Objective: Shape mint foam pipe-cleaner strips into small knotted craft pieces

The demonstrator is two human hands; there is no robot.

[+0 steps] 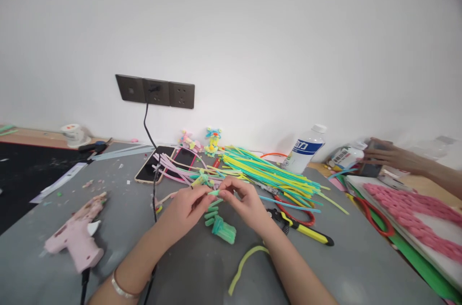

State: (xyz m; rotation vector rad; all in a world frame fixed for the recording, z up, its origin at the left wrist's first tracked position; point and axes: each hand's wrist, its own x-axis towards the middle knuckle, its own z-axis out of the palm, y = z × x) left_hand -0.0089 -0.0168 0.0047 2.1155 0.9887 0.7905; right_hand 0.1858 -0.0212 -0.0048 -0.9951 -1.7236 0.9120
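Observation:
Between the fingertips of both hands is a short green piece of pipe cleaner. My left hand pinches one end of it, and my right hand pinches the other. Just below them on the grey mat lies a green bundle of pipe cleaner, with several short green pieces at its left. A bent yellow-green pipe cleaner lies near my right forearm. Behind the hands is a small yellow-green pipe-cleaner figure, partly covered.
A pink glue gun lies at left; a black cable runs down from the wall socket. Long pipe cleaners, yellow-handled pliers and a bottle are at right. Another person's hand holds a phone.

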